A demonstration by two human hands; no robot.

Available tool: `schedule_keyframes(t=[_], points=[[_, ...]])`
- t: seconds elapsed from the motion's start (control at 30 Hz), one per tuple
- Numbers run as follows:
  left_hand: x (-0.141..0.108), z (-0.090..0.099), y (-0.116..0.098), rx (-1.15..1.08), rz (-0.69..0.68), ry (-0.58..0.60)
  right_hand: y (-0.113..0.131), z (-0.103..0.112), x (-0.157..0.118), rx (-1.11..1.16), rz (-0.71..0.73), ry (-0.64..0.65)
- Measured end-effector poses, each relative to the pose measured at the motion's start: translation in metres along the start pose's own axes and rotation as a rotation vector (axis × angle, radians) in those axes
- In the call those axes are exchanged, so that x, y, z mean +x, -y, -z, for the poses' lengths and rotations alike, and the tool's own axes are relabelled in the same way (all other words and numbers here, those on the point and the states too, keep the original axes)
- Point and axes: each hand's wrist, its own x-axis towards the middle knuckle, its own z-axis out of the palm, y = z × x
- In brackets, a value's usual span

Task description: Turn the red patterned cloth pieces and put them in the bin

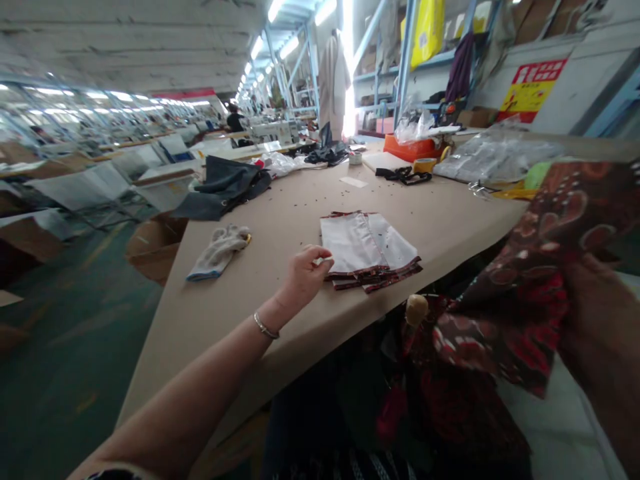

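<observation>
My left hand point(306, 272) is over the table at the left edge of a small stack of cloth pieces point(353, 243), its fingers closed in a pinch. Whatever may be between the fingertips is too small to make out. White backing faces up on the stack, with dark red patterned edges. At the far right, my right hand point(593, 313), blurred, grips a dark red and brown patterned cloth point(515, 287) that hangs past the table edge. More dark red cloth point(465, 407) lies below, near my lap.
The brown-covered table point(240, 320) bears a work glove point(220, 250), dark grey fabric point(227, 183), black straps point(404, 175), an orange tray point(413, 147) and clear plastic bags point(493, 157). A cardboard box point(155, 247) stands on the floor to the left.
</observation>
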Motion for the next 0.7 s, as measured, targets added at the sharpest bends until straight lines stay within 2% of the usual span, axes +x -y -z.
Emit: schedule_keyframes(t=[0.07,0.17,0.2,0.3,0.37,0.4,0.47,0.53,0.57,0.63,0.7], points=[[-0.002,0.001,0.013,0.196,-0.110,0.121,-0.016,-0.017,-0.013,0.147,-0.199,0.073],[-0.006,-0.004,0.020,0.416,-0.266,0.260,-0.053,-0.070,-0.048,0.443,-0.642,0.240],[-0.006,-0.007,0.020,0.473,-0.289,0.285,-0.068,-0.090,-0.062,0.426,-0.708,0.263],[-0.004,-0.013,0.021,0.594,-0.311,0.354,-0.107,-0.135,-0.094,0.231,-0.685,0.294],[-0.001,-0.015,0.021,0.630,-0.313,0.391,-0.114,-0.142,-0.097,0.162,-0.609,0.264],[0.000,-0.015,0.020,0.635,-0.309,0.402,-0.108,-0.139,-0.092,0.148,-0.554,0.230],[0.004,-0.015,0.018,0.615,-0.288,0.369,-0.076,-0.123,-0.069,0.170,-0.408,0.132],[0.006,-0.016,0.012,0.562,-0.271,0.273,-0.025,-0.105,-0.035,0.227,-0.181,0.052],[0.007,-0.016,0.009,0.530,-0.268,0.213,0.005,-0.099,-0.018,0.244,-0.006,0.021],[0.008,-0.017,-0.001,0.474,-0.273,0.123,0.061,-0.097,0.013,0.220,0.296,0.051],[0.006,-0.018,-0.011,0.434,-0.291,0.092,0.104,-0.109,0.035,0.072,0.454,0.162]])
